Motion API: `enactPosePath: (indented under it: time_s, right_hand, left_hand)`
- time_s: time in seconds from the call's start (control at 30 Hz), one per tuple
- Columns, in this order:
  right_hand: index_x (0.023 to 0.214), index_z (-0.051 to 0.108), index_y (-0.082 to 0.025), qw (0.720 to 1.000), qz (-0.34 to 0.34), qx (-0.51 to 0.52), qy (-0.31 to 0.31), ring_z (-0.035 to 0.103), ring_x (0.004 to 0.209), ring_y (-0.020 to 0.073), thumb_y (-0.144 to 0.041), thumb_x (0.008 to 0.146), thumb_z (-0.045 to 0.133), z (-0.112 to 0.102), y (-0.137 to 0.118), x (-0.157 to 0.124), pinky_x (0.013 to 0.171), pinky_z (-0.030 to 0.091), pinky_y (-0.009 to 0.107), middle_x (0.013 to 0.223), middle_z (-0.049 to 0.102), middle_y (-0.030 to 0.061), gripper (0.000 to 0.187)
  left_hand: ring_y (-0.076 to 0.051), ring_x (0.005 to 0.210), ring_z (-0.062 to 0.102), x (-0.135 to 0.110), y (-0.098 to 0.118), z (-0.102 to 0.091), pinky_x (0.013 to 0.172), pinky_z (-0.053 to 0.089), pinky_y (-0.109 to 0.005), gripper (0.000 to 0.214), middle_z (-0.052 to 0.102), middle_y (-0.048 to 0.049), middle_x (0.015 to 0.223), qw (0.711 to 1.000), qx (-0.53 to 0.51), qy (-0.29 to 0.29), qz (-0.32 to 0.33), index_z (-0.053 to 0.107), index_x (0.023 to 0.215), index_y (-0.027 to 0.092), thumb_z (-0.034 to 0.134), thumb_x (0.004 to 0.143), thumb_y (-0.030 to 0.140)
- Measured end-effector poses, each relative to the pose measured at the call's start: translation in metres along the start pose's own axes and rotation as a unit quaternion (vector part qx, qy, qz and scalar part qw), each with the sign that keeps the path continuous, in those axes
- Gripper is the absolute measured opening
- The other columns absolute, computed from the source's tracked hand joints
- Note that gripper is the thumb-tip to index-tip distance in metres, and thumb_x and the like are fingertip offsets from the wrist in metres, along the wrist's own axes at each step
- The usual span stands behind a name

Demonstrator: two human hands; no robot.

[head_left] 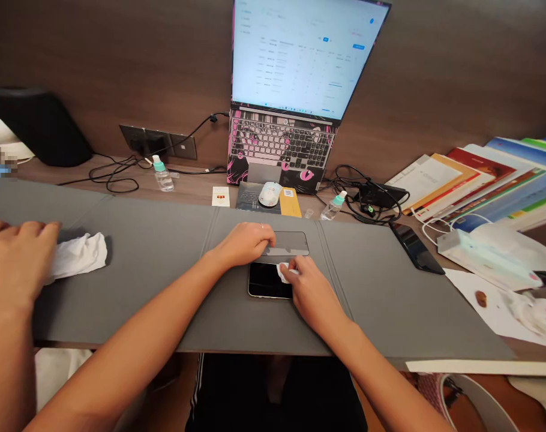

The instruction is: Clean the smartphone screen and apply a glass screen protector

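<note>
In front of me a phone [264,281] lies screen up on the grey desk mat [165,264]. My right hand [311,291] pinches a small white wipe [282,273] against the screen's upper right part. Just beyond the phone is a clear, dark-edged panel [293,242] that looks like a glass screen protector. Curled fingers of my left hand [246,243] close at the panel's left end, and their tips are partly hidden. Whether the panel rests flat or is slightly raised, I cannot tell.
A co-worker's hand [16,258] is at the left by a crumpled white cloth [81,255]. Behind the mat stand a laptop [282,144], a mouse [270,194] and two small bottles [164,177]. Cables, books [489,180] and another phone [417,247] are at the right.
</note>
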State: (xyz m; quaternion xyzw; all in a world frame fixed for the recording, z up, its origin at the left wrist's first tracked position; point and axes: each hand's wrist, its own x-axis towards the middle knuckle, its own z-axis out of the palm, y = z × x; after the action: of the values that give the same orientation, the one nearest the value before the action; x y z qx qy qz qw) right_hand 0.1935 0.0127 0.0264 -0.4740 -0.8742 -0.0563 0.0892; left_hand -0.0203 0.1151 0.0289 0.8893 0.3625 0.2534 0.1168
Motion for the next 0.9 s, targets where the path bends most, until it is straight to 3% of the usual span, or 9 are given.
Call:
enactPosePath:
  time_s: [0.23,0.47,0.67,0.9]
  right_hand:
    - [0.123,0.060,-0.016,0.999,-0.016,0.031,-0.008,0.049,0.084,0.0210,0.014,0.071,0.041,-0.008,-0.011,-0.026,0.070,0.046,0.030,0.100,0.057,0.0101,0.062]
    - [0.110,0.066,-0.014,1.000,0.005,0.002,-0.012,0.048,0.083,0.0219,0.012,0.075,0.043,0.001,-0.016,0.005,0.071,0.045,0.032,0.095,0.058,0.0103,0.050]
    - [0.123,0.061,-0.013,0.999,-0.033,0.029,-0.010,0.048,0.085,0.0217,0.013,0.074,0.042,-0.001,-0.022,-0.015,0.073,0.048,0.032,0.100,0.058,0.0112,0.059]
    - [0.120,0.062,-0.013,0.999,-0.044,0.027,-0.015,0.050,0.085,0.0221,0.013,0.076,0.043,-0.001,-0.027,-0.007,0.075,0.049,0.034,0.097,0.059,0.0110,0.054]
  left_hand:
    - [-0.019,0.089,0.071,0.000,0.000,0.000,0.085,0.052,-0.033,0.034,0.076,-0.0012,0.099,1.000,0.004,-0.001,0.004,0.072,0.089,0.021,0.043,0.082,0.004]
    - [-0.019,0.091,0.071,-0.001,-0.001,0.002,0.086,0.052,-0.032,0.035,0.076,-0.0009,0.100,1.000,-0.003,-0.007,-0.002,0.072,0.090,0.022,0.043,0.083,0.005]
    - [-0.019,0.092,0.071,0.001,0.002,-0.002,0.086,0.053,-0.033,0.035,0.076,-0.0016,0.101,1.000,0.000,-0.012,-0.003,0.073,0.091,0.022,0.043,0.082,0.004]
    - [-0.020,0.091,0.070,-0.001,0.001,-0.002,0.085,0.053,-0.034,0.036,0.076,-0.0017,0.101,1.000,-0.007,-0.011,-0.008,0.072,0.090,0.022,0.043,0.082,0.004]
